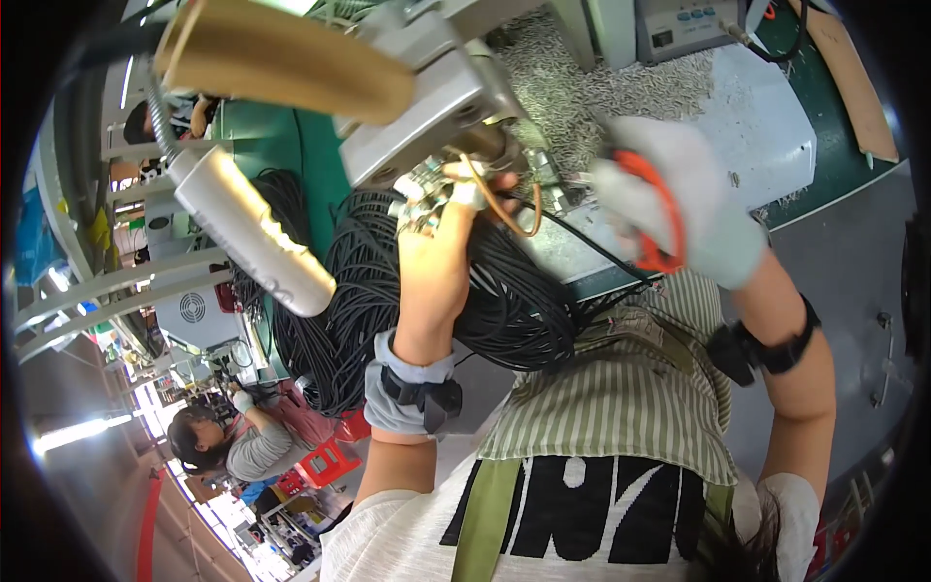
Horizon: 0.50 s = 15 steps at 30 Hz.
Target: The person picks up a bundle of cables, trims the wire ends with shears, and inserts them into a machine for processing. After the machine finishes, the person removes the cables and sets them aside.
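Observation:
My left hand (458, 209) is raised under the head of a grey metal press (417, 107). Its fingers are closed at the end of a black cable (592, 244), beside shiny metal connectors (419, 194). A brown loop of cord (514, 223) hangs by the fingertips. On the right, my right hand (693, 199) wears a white glove, smeared by motion. It is closed round a hand tool with red-orange handles (659, 218); whether pliers or scissors I cannot tell. A large heap of black cables (364, 276) lies below and left of my left hand.
Many small metal pieces (562, 73) cover a white sheet (756, 136) on the green table. A grey control box (689, 29) stands at the back right. A white lamp (257, 233) and a brown cylinder (281, 58) hang close at left. A co-worker (247, 441) sits farther left.

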Each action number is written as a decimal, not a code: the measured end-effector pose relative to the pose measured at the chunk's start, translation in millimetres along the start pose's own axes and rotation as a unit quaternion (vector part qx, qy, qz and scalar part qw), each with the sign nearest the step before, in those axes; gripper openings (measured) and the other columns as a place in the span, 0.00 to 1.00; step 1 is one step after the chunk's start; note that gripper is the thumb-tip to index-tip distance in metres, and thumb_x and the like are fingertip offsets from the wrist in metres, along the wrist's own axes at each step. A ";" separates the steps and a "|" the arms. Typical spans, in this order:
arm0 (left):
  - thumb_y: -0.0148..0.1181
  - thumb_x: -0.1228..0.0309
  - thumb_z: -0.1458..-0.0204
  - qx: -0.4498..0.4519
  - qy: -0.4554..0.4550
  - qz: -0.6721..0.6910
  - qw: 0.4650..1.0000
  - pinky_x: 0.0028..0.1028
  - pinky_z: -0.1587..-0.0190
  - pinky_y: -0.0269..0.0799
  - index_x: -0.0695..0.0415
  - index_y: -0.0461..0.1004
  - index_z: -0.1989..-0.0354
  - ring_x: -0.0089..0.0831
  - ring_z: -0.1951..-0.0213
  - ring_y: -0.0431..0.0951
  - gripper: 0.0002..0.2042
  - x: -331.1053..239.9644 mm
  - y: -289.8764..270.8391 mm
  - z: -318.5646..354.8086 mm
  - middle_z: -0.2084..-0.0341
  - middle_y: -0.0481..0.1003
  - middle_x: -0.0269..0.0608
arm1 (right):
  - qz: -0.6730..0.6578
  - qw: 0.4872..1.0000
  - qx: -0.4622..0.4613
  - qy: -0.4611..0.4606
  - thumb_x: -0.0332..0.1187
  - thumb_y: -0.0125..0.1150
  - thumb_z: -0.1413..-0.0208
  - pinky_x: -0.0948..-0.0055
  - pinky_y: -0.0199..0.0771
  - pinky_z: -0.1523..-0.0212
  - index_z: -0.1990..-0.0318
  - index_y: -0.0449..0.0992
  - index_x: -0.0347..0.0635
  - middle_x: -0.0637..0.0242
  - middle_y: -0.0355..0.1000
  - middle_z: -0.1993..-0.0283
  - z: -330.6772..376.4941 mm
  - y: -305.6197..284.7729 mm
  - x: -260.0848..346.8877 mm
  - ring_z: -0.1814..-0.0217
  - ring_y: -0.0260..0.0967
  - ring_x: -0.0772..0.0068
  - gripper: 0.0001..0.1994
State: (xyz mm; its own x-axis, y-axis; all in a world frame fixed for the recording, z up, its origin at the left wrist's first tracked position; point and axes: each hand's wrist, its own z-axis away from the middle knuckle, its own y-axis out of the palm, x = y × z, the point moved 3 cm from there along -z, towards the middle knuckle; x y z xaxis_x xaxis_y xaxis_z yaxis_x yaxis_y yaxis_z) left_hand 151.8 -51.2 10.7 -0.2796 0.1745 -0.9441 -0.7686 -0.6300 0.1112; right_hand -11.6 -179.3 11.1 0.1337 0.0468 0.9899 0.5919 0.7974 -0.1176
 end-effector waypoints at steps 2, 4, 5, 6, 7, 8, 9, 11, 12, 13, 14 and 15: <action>0.51 0.78 0.45 0.056 0.034 0.107 0.992 0.28 0.70 0.72 0.64 0.68 0.58 0.26 0.76 0.71 0.07 2.8 -15.3 18.1 0.76 0.71 0.37 | 0.067 0.997 -0.014 0.026 0.32 0.54 0.47 0.75 0.64 0.83 0.68 0.71 0.34 0.67 0.66 0.83 26.6 -24.4 9.1 0.86 0.63 0.79 0.08; 0.49 0.78 0.43 0.094 0.049 0.164 0.981 0.29 0.70 0.72 0.64 0.67 0.57 0.27 0.75 0.71 0.08 0.4 -16.0 35.7 0.75 0.71 0.38 | 0.481 0.851 -0.160 -0.140 0.33 0.55 0.48 0.76 0.64 0.81 0.66 0.72 0.34 0.67 0.66 0.82 63.3 -51.8 -13.5 0.85 0.63 0.80 0.09; 0.50 0.76 0.44 0.148 0.011 0.113 0.982 0.29 0.66 0.72 0.63 0.68 0.58 0.27 0.72 0.71 0.08 -1.2 -9.6 48.1 0.74 0.71 0.38 | 0.483 0.850 -0.157 -0.140 0.33 0.55 0.48 0.76 0.64 0.81 0.66 0.72 0.34 0.67 0.66 0.82 71.7 -46.0 -0.4 0.85 0.63 0.80 0.09; 0.51 0.75 0.45 0.203 -0.027 0.060 0.977 0.30 0.63 0.71 0.61 0.68 0.58 0.27 0.69 0.71 0.08 -1.2 -3.1 57.0 0.72 0.71 0.39 | 0.415 0.895 -0.146 -0.073 0.33 0.56 0.48 0.75 0.65 0.80 0.66 0.72 0.34 0.66 0.67 0.82 79.1 -40.1 13.8 0.85 0.64 0.79 0.10; 0.51 0.75 0.45 0.204 -0.028 0.063 0.976 0.30 0.63 0.71 0.61 0.68 0.58 0.27 0.69 0.71 0.08 -1.3 -0.2 60.7 0.72 0.71 0.39 | 0.341 0.930 -0.134 -0.004 0.33 0.56 0.48 0.75 0.65 0.79 0.66 0.72 0.33 0.66 0.67 0.82 81.9 -31.6 26.2 0.85 0.65 0.79 0.10; 0.53 0.76 0.48 0.271 0.025 -0.047 0.961 0.27 0.62 0.70 0.62 0.67 0.57 0.26 0.69 0.72 0.10 -2.7 6.8 63.4 0.72 0.71 0.38 | 0.236 0.968 -0.082 -0.011 0.32 0.56 0.48 0.75 0.65 0.80 0.66 0.72 0.33 0.66 0.67 0.82 82.1 -17.3 37.6 0.85 0.65 0.79 0.09; 0.55 0.78 0.50 0.332 0.079 -0.156 0.927 0.25 0.62 0.69 0.63 0.67 0.56 0.26 0.69 0.72 0.13 -3.0 14.1 66.9 0.71 0.71 0.38 | 0.126 0.991 -0.031 -0.019 0.31 0.56 0.48 0.76 0.65 0.81 0.67 0.72 0.32 0.66 0.68 0.82 82.5 -4.6 48.0 0.85 0.65 0.80 0.09; 0.57 0.80 0.52 0.398 0.134 -0.259 0.870 0.22 0.62 0.68 0.64 0.67 0.54 0.25 0.69 0.72 0.15 -1.6 24.1 72.0 0.70 0.71 0.37 | 0.043 0.995 0.024 0.084 0.34 0.57 0.48 0.75 0.66 0.80 0.68 0.72 0.33 0.64 0.67 0.83 78.1 7.0 55.4 0.85 0.66 0.77 0.10; 0.58 0.80 0.54 0.382 0.134 -0.260 0.876 0.21 0.62 0.67 0.64 0.67 0.55 0.23 0.69 0.72 0.16 -1.4 26.2 73.6 0.69 0.72 0.36 | -0.047 0.979 0.087 0.179 0.36 0.58 0.47 0.74 0.67 0.80 0.70 0.72 0.34 0.61 0.67 0.84 80.7 11.3 51.9 0.84 0.67 0.73 0.12; 0.59 0.81 0.56 0.358 0.135 -0.265 0.885 0.20 0.62 0.67 0.63 0.68 0.55 0.22 0.69 0.71 0.17 -3.2 27.0 78.1 0.68 0.72 0.36 | -0.047 0.979 0.086 0.176 0.36 0.58 0.47 0.74 0.67 0.80 0.70 0.72 0.34 0.61 0.67 0.84 85.1 10.2 51.4 0.84 0.67 0.73 0.12; 0.60 0.81 0.58 0.333 0.136 -0.269 0.894 0.19 0.61 0.66 0.63 0.68 0.56 0.20 0.68 0.71 0.18 -4.9 27.4 81.9 0.67 0.72 0.35 | -0.088 0.976 0.065 0.187 0.35 0.57 0.47 0.75 0.66 0.80 0.70 0.72 0.34 0.62 0.67 0.84 89.7 9.2 48.6 0.84 0.66 0.76 0.11; 0.60 0.81 0.58 0.331 0.138 -0.271 0.893 0.19 0.61 0.66 0.63 0.68 0.56 0.20 0.68 0.71 0.18 -5.0 30.3 86.3 0.67 0.72 0.35 | -0.129 0.971 0.046 0.196 0.33 0.57 0.47 0.76 0.65 0.81 0.70 0.72 0.34 0.63 0.67 0.84 93.8 9.1 45.2 0.84 0.66 0.78 0.10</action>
State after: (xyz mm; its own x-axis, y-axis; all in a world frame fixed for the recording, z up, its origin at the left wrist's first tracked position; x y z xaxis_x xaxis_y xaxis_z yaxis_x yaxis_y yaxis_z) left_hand 80.3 -5.8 45.6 0.3190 0.0676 -0.9453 -0.9455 0.0919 -0.3125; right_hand -74.8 -113.4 62.2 0.2939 -0.3805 0.8768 0.5750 0.8032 0.1557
